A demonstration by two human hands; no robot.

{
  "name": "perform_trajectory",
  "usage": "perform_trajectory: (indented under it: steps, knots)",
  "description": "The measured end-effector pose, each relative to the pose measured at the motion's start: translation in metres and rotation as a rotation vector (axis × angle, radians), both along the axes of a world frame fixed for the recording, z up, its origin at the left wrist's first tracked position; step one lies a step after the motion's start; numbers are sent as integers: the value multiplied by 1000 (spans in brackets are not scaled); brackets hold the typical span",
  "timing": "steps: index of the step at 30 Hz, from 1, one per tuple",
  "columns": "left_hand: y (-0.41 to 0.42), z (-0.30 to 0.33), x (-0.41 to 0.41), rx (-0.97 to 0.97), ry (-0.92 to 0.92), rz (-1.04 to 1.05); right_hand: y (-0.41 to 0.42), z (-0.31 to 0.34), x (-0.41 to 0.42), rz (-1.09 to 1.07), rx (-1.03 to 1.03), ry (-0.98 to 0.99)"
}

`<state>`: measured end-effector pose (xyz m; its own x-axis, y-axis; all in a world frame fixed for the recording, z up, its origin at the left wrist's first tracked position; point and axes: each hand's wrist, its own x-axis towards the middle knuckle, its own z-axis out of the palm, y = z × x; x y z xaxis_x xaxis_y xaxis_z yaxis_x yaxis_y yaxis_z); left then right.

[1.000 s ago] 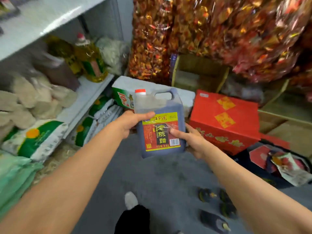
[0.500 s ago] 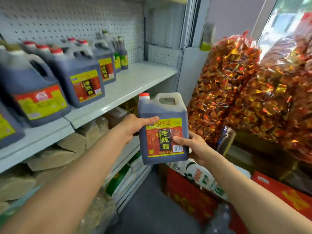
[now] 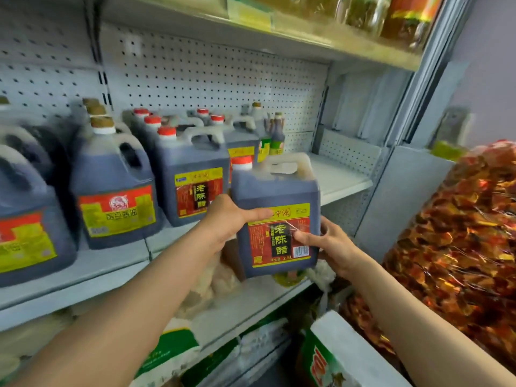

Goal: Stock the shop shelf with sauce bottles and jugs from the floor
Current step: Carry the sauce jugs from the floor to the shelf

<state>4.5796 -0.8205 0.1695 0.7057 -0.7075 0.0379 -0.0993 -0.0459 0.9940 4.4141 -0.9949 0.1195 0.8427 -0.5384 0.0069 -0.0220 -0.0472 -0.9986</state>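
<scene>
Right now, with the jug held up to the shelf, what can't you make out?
- Head view: underside of the held jug, and whether it touches the shelf, hidden by its own body.
- Right hand: fingers mostly hidden behind the jug.
- Soy sauce jug at left: fine print motion-blurred.
- Top-shelf jars: cut off by the top edge.
</scene>
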Motion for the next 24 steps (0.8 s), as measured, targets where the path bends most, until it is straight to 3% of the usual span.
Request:
perform_trajectory:
  steps: [8,14,18,21,24]
  knots:
    - [-91,17,49,-37,-104,251,-114,12,93,137,-32,-60]
    - [-128,0,73,50,-192,410,-166,-7,148,254,-141,17]
    - [-140,6,83,248,-388,522,-180,-7,174,317,-167,35]
    - [-146,19,82,623,-529,645,-188,-4,189,375,-198,46]
    - [-150,29,77,805,-609,703,-191,-5,200,378,-195,40]
